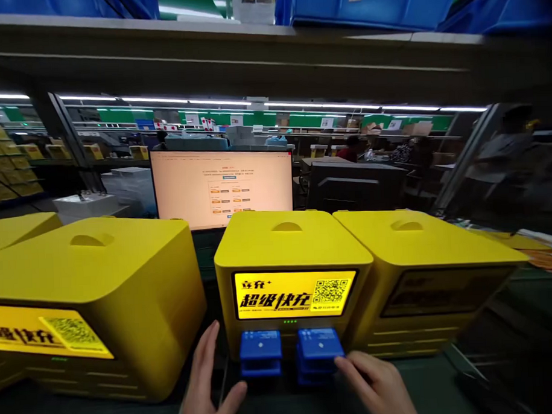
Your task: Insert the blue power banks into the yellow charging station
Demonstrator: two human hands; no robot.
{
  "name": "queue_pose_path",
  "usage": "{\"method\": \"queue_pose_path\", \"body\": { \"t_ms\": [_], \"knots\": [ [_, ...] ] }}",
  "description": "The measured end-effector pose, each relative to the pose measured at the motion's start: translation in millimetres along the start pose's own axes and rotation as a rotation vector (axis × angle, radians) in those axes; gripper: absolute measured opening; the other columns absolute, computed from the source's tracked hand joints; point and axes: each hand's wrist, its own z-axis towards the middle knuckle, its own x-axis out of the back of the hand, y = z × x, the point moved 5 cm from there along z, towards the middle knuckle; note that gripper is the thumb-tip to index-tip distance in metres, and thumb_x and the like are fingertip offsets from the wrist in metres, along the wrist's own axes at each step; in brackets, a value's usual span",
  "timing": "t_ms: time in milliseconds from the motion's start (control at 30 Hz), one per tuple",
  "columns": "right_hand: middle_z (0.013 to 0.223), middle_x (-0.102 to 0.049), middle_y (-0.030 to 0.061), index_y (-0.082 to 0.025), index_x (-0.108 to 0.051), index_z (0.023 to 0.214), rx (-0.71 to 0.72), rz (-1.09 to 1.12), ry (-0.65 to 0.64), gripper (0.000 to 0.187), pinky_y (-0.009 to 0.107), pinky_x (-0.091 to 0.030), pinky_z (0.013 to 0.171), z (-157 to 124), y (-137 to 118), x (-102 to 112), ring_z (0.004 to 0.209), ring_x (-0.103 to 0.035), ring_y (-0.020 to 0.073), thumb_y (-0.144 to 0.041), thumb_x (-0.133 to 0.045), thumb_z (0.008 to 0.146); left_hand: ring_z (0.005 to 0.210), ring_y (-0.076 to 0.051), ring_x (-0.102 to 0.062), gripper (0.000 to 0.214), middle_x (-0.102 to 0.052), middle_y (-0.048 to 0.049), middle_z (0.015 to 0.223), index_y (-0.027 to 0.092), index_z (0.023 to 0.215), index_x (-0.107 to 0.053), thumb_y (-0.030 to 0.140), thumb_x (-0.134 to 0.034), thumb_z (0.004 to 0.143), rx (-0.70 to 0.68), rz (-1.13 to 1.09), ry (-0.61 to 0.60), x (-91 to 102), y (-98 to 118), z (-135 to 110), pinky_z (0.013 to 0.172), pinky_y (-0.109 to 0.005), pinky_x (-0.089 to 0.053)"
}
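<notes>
Two stacks of blue power banks stick out from the lower front of the middle yellow charging cabinet (pixel 295 239), whose screen is lit above a row of small green lights. The left stack (pixel 260 345) stands apart from my left hand (pixel 210 384), which is open beside it with thumb and fingers spread. My right hand (pixel 377 381) is closed at the right edge of the right stack (pixel 319 344), thumb and bent fingers against its corner. Part of that grip is hidden behind the fingers.
Close on the right stands another yellow cabinet (pixel 422 238) with a dark screen. A lit yellow cabinet (pixel 92 255) is at the left. Behind them are a lit monitor (pixel 185 192) and a dark monitor (pixel 357 186). Blue bins (pixel 373 7) sit on the overhead shelf (pixel 207 37).
</notes>
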Motion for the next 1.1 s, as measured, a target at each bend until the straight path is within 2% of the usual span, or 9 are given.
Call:
{"method": "queue_pose_path", "body": {
  "t_ms": [67,133,267,333,433,533,700,833,1100],
  "knots": [
    [0.053,-0.048,-0.0002,-0.018,-0.048,0.052,-0.039,-0.027,0.057,0.056,0.026,-0.03,0.058,11.3,-1.7,1.4,0.054,-0.046,0.013,-0.063,-0.04,0.084,0.137,-0.026,-0.008,0.083,0.003,0.0131,0.148,0.045,0.135,0.008,0.072,-0.039,0.073,0.124,-0.215,-0.042,-26.9,9.3,13.6,0.114,-0.045,-0.014],
    [0.052,-0.048,0.0,-0.017,-0.047,0.051,-0.071,-0.046,0.089,0.059,0.026,-0.028,0.058,18.0,-1.7,1.8,0.053,-0.045,0.0129,-0.065,-0.038,0.084,0.137,-0.021,0.002,0.086,0.006,0.0104,0.149,0.038,0.135,0.011,0.078,-0.03,0.071,0.196,-0.279,-0.023,-36.6,15.5,24.2,0.114,-0.039,-0.005],
    [0.051,-0.052,-0.0003,-0.017,-0.049,0.05,-0.117,-0.14,-0.156,0.053,0.025,-0.024,0.055,17.3,3.2,-6.8,0.055,-0.049,0.0141,-0.06,-0.047,0.082,0.136,-0.017,0.009,0.088,0.009,0.0151,0.147,0.04,0.134,0.013,0.083,-0.027,0.068,0.212,-0.257,-0.001,-40.5,9.7,27.5,0.114,-0.033,-0.003],
    [0.053,-0.054,-0.0004,-0.018,-0.05,0.051,-0.117,-0.249,-0.149,0.049,0.026,-0.022,0.055,14.9,7.0,-5.2,0.055,-0.05,0.0152,-0.056,-0.049,0.082,0.135,-0.017,0.01,0.097,0.011,0.0168,0.147,0.041,0.134,0.014,0.086,-0.034,0.063,0.193,-0.252,-0.019,-43.7,1.4,23.7,0.114,-0.033,-0.007],
    [0.058,-0.057,0.0,-0.019,-0.052,0.054,-0.102,-0.316,-0.038,0.047,0.026,-0.023,0.057,14.8,14.7,-3.5,0.058,-0.052,0.0151,-0.053,-0.046,0.086,0.137,-0.021,0.004,0.097,0.009,0.0121,0.148,0.038,0.137,0.013,0.08,-0.04,0.068,0.15,-0.251,-0.01,-43.6,-8.4,17.7,0.114,-0.039,-0.011],
    [0.056,-0.059,-0.0004,-0.018,-0.056,0.054,-0.174,-0.277,-0.187,0.042,0.024,-0.023,0.055,16.7,31.1,-18.5,0.06,-0.054,0.0145,-0.051,-0.057,0.08,0.137,-0.023,-0.004,0.092,0.004,0.004,0.15,0.031,0.14,0.01,0.063,-0.05,0.077,0.09,-0.206,-0.034,-38.5,-12.6,14.7,0.114,-0.048,-0.008],
    [0.065,-0.063,0.0016,-0.018,-0.055,0.059,-0.108,-0.39,-0.079,0.047,0.026,-0.022,0.058,20.7,50.0,-32.9,0.066,-0.057,0.0165,-0.054,-0.045,0.087,0.136,-0.023,-0.012,0.109,-0.005,-0.0071,0.15,0.019,0.141,0.007,0.043,-0.065,0.063,0.098,-0.039,-0.091,-37.1,-26.9,15.9,0.114,-0.045,-0.01],
    [0.063,-0.062,0.0005,-0.019,-0.053,0.058,-0.075,-0.306,-0.07,0.059,0.026,-0.023,0.06,16.2,65.4,-47.0,0.063,-0.057,0.0153,-0.064,-0.03,0.088,0.134,-0.024,-0.02,0.089,-0.018,-0.0094,0.147,0.018,0.141,-0.004,0.047,-0.054,0.073,0.109,0.01,-0.009,-42.5,-35.2,15.7,0.112,-0.046,-0.017],
    [0.061,-0.059,0.0014,-0.018,-0.05,0.056,-0.067,-0.258,-0.064,0.068,0.027,-0.021,0.059,15.8,65.0,-45.8,0.062,-0.055,0.0153,-0.075,-0.021,0.082,0.134,-0.029,-0.019,0.106,-0.019,-0.0165,0.145,0.011,0.136,-0.018,0.077,-0.057,0.062,0.175,-0.368,0.192,-51.9,-9.8,21.0,0.113,-0.047,-0.014]
  ]
}}
